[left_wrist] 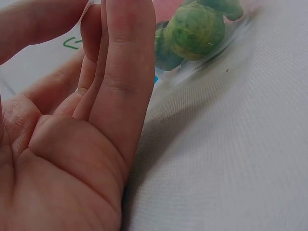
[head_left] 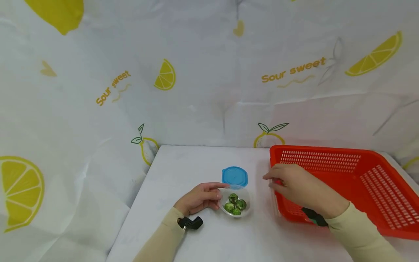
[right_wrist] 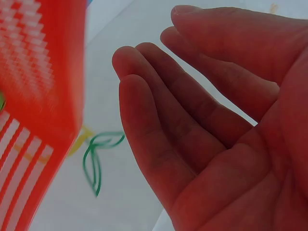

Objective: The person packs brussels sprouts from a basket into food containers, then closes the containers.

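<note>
A small clear plastic bowl [head_left: 246, 211] stands on the white-covered table with several Brussels sprouts [head_left: 241, 204] in it. My left hand [head_left: 203, 198] holds its left side, thumb at the rim and index finger stretched along the far edge. In the left wrist view, the sprouts [left_wrist: 197, 31] show through the bowl's wall beyond my fingers. My right hand [head_left: 296, 185] hovers at the left rim of a red plastic basket [head_left: 340, 178]. Seen from the right wrist, its fingers are loosely bent, with nothing in them, and the basket wall [right_wrist: 62, 72] is beside them.
A blue lid [head_left: 235, 176] lies flat just behind the bowl. The large slotted basket fills the table's right side. A bit of green shows at its wall in the right wrist view. A lemon-print sheet [head_left: 209, 91] hangs behind the table and along its left.
</note>
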`<action>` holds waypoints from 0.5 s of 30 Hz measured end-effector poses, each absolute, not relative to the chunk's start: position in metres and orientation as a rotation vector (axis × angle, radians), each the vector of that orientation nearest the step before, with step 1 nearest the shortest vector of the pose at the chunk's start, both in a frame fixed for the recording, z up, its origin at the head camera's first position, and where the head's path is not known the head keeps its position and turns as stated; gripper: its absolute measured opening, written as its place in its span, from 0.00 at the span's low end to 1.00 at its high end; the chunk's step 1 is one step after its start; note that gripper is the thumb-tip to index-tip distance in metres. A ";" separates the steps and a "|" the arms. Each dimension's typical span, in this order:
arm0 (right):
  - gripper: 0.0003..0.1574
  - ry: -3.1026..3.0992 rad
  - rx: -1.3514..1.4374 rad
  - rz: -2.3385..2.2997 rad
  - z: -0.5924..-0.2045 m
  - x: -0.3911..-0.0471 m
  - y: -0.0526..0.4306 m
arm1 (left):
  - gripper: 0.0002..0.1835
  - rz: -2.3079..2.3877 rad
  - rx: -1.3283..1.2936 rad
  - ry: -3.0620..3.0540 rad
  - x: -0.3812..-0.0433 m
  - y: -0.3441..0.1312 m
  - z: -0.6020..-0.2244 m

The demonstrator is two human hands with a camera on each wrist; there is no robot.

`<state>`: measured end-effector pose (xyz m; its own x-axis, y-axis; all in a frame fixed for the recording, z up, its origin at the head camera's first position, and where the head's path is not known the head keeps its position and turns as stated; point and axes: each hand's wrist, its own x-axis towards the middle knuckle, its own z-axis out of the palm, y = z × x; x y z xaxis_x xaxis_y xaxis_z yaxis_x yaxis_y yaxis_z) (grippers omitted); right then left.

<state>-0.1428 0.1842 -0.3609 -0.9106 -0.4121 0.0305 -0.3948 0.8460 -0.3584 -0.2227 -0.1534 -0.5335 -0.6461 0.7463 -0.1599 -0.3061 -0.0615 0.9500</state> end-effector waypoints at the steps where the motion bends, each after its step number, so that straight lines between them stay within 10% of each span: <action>1: 0.15 2.983 -0.641 -0.555 -0.360 -0.145 0.192 | 0.28 1.801 0.491 1.468 -0.223 -0.153 -0.534; 15: 0.18 2.885 -0.463 -0.603 -0.390 -0.191 0.278 | 0.29 1.809 0.478 1.439 -0.220 -0.153 -0.530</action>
<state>-0.1915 0.2779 -0.3900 -0.9398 -0.3297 -0.0898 -0.2661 0.8710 -0.4130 -0.2197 -0.1526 -0.5297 -0.6396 0.7510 -0.1639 -0.3287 -0.0745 0.9415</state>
